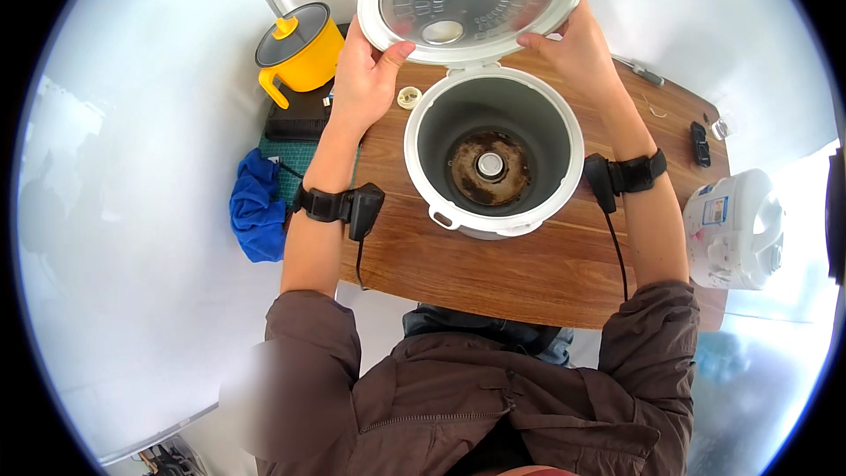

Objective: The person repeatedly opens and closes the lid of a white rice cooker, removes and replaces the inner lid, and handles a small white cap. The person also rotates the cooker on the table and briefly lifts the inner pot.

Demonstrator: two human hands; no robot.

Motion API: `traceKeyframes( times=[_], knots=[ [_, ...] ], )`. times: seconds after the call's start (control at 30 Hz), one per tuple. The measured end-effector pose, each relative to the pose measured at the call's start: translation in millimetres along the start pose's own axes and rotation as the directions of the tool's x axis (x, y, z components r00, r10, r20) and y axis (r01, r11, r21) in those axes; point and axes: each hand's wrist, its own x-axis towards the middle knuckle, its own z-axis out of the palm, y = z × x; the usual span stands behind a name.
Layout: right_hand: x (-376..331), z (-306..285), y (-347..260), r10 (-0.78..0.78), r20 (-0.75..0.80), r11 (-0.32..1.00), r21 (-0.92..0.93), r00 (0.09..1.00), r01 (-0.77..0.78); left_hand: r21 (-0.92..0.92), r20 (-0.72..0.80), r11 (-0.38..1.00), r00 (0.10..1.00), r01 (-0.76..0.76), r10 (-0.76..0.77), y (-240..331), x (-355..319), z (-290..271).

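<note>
Above rice cooker (492, 154): left hand (363, 75), right hand (575, 46) grip raised lid (469, 0).

— What lies around me on the wooden table (493, 273)?

— At my far left a yellow pot (304, 48) with a dark lid, a blue cloth (257, 207) over the edge, and a second white cooker (736, 229) on my right.

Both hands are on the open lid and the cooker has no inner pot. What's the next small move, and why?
Probably let go with one hand and keep the lid propped with the other. Both the left hand and the right hand grip the lid's rim, so neither can reach into the cooker, whose stained heating plate lies bare.
</note>
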Motion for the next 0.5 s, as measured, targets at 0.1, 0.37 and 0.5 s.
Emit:
traceKeyframes(
  times=[0.1, 0.37, 0.5],
  knots=[
    [-1.0, -0.6, 0.8, 0.010, 0.021, 1.000, -0.002, 1.000, -0.010, -0.062, 0.016, 0.996, 0.998, 0.064, -0.063, -5.0, -5.1, -3.8],
    [1.2, -13.4, -2.0, -0.061, -0.018, 0.939, 0.339, 0.998, 0.064, -0.151, -0.095, 0.987, 0.995, -0.051, 0.037, 7.4, -0.9, -4.7],
    [0.4, -9.7, -14.7, -0.079, -0.118, 0.956, 0.274, 0.990, 0.109, -0.108, -0.173, 0.991, 0.983, -0.074, 0.055, 9.3, -1.1, 1.5]
  ],
)
